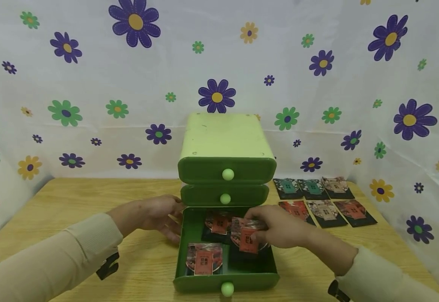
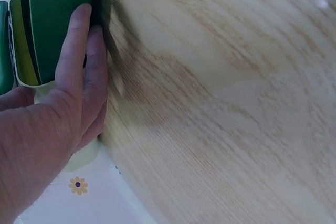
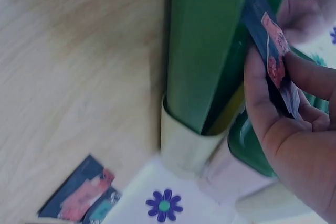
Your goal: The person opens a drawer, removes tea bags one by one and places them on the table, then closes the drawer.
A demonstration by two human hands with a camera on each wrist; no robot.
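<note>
My right hand [image 1: 283, 226] pinches a red-and-black sachet [image 1: 245, 237] between thumb and fingers, over the right part of the pulled-out bottom drawer [image 1: 200, 284]. In the right wrist view the held sachet [image 3: 274, 51] stands tilted on edge. Two similar sachets lie in the drawer: one at the front left [image 1: 204, 259], the other at the back [image 1: 216, 225], partly covered by the held one. My left hand [image 1: 162, 216] is at the drawer's left side; its extended fingers [image 2: 73, 51] lie along the green side wall in the left wrist view.
The pale green cabinet [image 1: 223, 134] has two upper drawers pushed in, each with a round knob [image 1: 228, 174]. To its right, several sachets [image 1: 326, 213] lie in two rows on the wooden table [image 1: 91, 193]. A flower-print cloth [image 1: 98, 84] hangs behind.
</note>
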